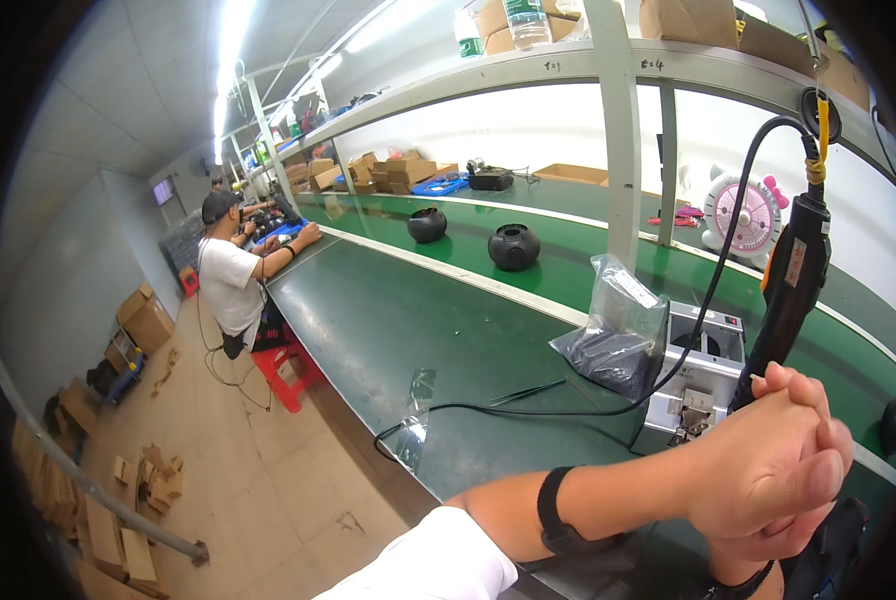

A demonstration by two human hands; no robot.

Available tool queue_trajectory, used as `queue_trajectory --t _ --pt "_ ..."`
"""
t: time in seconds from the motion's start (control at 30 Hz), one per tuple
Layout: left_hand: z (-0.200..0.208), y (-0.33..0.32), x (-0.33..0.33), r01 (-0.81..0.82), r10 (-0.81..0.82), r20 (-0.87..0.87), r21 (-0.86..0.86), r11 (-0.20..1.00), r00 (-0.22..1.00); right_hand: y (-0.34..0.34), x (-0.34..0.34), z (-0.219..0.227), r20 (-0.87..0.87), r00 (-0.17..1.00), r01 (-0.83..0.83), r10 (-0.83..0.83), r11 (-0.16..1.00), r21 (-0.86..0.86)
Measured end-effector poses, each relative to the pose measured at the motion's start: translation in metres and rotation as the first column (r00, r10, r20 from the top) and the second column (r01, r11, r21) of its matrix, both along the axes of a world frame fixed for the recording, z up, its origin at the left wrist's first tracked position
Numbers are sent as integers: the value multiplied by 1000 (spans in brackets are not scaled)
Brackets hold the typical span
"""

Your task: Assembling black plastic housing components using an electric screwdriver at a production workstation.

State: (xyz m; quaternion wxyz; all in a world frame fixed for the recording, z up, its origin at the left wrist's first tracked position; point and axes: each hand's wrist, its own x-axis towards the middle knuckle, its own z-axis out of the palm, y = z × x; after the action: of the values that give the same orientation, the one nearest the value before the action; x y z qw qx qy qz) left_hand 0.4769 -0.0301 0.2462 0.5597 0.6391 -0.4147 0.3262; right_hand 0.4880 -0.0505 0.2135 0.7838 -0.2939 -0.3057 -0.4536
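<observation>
My left hand and my right hand are clasped together at the lower right, fingers folded over each other. No object shows between them. Much of my right hand is hidden behind the left. A black strap circles my left forearm. Just beyond my hands, a black electric screwdriver hangs upright on a cable. Beside it stands a silver box-shaped device, perhaps a screw feeder. A clear plastic bag of dark small parts leans against that device. On the green bench lies a thin dark tool.
A black cable loops across the bench. Two round black housings sit on the green strip behind. A pink-and-white fan stands under the shelf. Farther left, another person works at the bench. Cardboard lies on the floor.
</observation>
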Motion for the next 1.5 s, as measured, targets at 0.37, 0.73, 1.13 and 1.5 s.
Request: queue_trajectory --t 0.37,0.73,1.13,1.5 --pt "31 39 -26 -88 85 -75 -34 996 994 -65 46 24 111 993 5 39 927 -376" --pt "27 61 -3 -544 657 417 -368 754 629 -85 67 56 -176 980 -102 97 995 -16" --pt "21 66 -15 -406 498 320 -314 859 806 -80 260 -114 -432 901 -162 -42 891 -425" --pt "26 56 -6 -541 590 398 -240 806 703 -57 251 -167 -399 791 -223 -464 389 -894"
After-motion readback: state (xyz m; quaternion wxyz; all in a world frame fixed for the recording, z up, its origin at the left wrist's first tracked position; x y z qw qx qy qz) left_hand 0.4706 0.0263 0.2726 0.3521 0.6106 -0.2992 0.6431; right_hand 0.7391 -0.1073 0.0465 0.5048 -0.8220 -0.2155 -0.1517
